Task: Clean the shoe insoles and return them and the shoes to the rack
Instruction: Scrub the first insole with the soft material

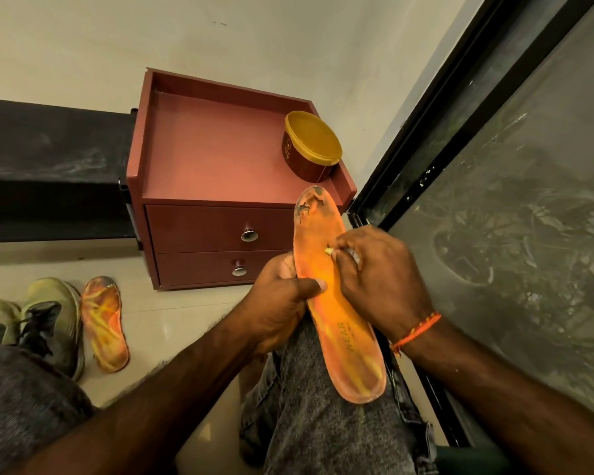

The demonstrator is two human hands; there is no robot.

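An orange insole (336, 323) with a worn, dark-stained toe lies along my right thigh, toe pointing away. My left hand (278, 303) grips its left edge, thumb pressed on the top face. My right hand (374, 272) pinches a small whitish wad (328, 251) and holds it against the insole's middle. A second orange insole (105, 323) lies on the floor at the left, beside a pair of olive-green shoes (54, 320).
A reddish two-drawer cabinet (216, 186) stands ahead against the wall, with a yellow-lidded tub (311, 145) on its top. A dark bench (48, 166) runs to the left. A black-framed glass door (494, 200) fills the right side.
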